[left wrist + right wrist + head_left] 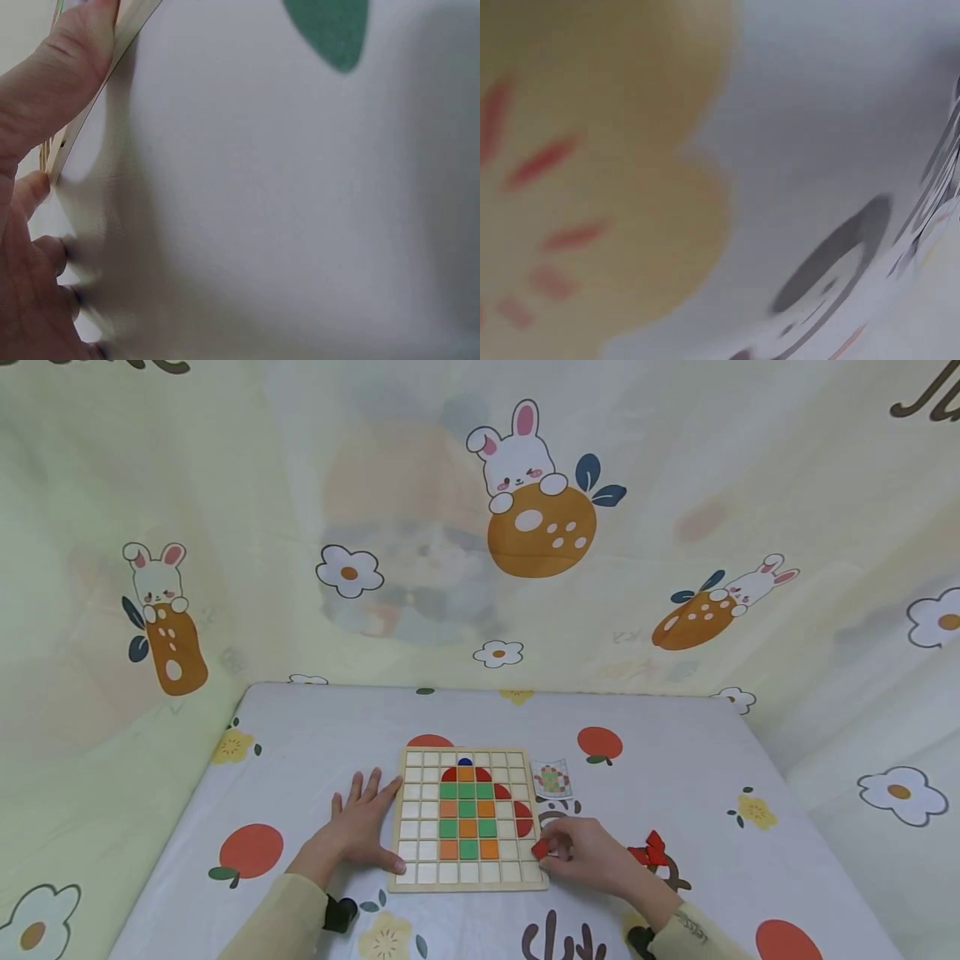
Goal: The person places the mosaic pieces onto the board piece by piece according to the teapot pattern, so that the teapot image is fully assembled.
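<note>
A wooden grid board (pixel 411 831) lies on the table with green squares (pixel 467 791), orange squares (pixel 486 808), red rounded pieces (pixel 523 820) and a blue half-round piece (pixel 465 762) in its cells. My left hand (pixel 358 827) spreads its fingers beside the board's left side. In the left wrist view its thumb (pixel 56 82) lies on the wooden edge, and a fingertip touches the frame farther along. Over the board's right edge, near the lower rows, my right hand (pixel 588 857) pinches a small red piece (pixel 540 849). The right wrist view shows only cloth, without the hand.
A small picture card (pixel 552 779) lies by the board's upper right. Several red pieces (pixel 651 850) sit in a loose pile right of my right hand. The printed tablecloth (pixel 322 718) meets a hanging patterned curtain (pixel 420 668) at the back and sides.
</note>
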`<state>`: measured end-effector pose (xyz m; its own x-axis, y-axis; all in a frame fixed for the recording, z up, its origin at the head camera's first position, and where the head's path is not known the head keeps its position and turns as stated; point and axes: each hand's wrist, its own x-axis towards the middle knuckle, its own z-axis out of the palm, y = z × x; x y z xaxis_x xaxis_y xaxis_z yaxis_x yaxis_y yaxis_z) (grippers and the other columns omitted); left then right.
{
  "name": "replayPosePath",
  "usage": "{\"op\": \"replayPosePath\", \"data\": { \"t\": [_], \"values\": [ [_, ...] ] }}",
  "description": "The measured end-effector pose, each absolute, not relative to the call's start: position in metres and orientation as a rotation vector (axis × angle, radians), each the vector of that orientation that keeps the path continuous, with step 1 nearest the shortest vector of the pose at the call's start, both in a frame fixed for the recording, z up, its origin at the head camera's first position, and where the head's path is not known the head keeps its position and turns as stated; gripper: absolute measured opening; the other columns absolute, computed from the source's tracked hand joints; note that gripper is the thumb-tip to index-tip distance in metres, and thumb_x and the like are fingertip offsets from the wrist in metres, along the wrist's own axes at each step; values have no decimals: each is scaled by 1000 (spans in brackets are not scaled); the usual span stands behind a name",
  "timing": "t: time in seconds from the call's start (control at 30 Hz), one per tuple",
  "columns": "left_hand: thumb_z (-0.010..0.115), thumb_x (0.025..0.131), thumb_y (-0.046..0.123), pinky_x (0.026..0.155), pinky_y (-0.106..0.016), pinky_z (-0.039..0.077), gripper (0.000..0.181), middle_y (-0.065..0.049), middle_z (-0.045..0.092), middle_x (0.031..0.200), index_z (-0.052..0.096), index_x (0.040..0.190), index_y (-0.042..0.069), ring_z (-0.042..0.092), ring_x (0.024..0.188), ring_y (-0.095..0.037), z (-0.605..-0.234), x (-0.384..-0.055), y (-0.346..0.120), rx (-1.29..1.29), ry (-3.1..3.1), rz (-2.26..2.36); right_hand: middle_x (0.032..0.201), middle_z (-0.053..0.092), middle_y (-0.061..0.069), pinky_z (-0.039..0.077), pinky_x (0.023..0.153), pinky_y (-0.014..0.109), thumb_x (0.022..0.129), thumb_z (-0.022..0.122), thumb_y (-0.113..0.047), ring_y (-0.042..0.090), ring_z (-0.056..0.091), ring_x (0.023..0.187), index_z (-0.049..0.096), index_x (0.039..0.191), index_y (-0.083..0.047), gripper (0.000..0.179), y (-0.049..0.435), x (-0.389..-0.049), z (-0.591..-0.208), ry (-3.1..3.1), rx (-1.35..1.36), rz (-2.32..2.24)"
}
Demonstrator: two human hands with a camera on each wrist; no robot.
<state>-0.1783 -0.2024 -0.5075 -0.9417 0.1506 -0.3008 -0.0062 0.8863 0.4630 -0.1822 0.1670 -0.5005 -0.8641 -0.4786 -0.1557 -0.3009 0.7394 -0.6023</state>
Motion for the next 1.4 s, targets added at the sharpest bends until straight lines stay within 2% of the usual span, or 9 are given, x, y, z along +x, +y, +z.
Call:
{"op": "replayPosePath", "data": {
  "t": [0.3,0.67,0.97,1.4],
  "values": [
    [98,57,48,119,-77,3,131,-24,9,171,28,162,15,-1,156,-52,-507,-178,-202,99,2720,665,85,63,-6,49,62,19,85,83,-22,7,53,73,72,105,-7,27,141,-180,-498,2611,-659,-827],
    [98,57,46,118,-78,3,131,-25,9,171,28,162,14,-1,156,-53,-505,-180,-202,123,2724,666,76,54,-4,40,57,22,83,83,-19,10,48,69,68,96,-9,22,122,-175,-499,2737,-600,-737],
    [98,58,46,118,-78,3,130,-25,9,171,28,162,14,-1,156,-53,-506,-179,-202,108,2717,667,78,52,-2,37,55,22,85,84,-31,12,47,69,67,103,-7,34,106,-168,-502,2792,-438,-615],
    [98,58,47,119,-77,3,130,-24,9,171,28,163,15,-1,156,-52,-507,-179,-201,97,2713,664,74,50,-3,37,53,22,85,83,-35,11,46,66,66,100,-10,34,102,-167,-500,2800,-433,-578]
  ]
}}
